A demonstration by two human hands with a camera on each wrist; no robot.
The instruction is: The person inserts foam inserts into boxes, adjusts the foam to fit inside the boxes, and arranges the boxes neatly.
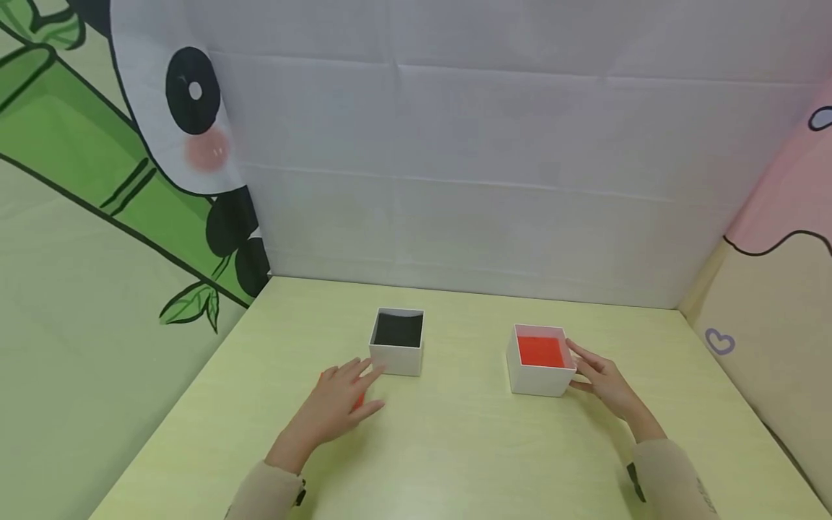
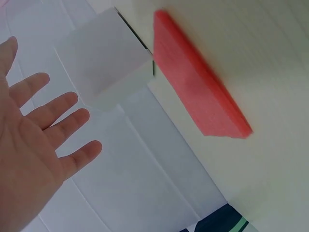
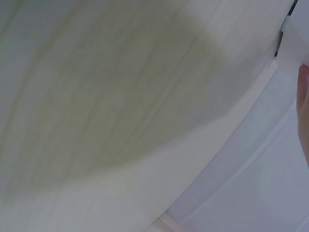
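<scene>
While the right hand [image 1: 601, 379] steadies the red-lined box [image 1: 541, 359] with flat fingers, the open, empty left hand [image 1: 338, 404] should pinch the red slab [image 2: 200, 82] cleanly.

The left hand [image 1: 338, 404] reaches forward from a beige sleeve with its palm turned down and its fingers [image 2: 58, 121] straight and spread apart, gripping nothing. The right hand [image 1: 601, 379] stretches forward from its own beige sleeve, angled inward toward the left hand, fingers extended and close together, thumb nearest the body. Both forearms run forward and slightly inward, the two hands well apart.
</scene>
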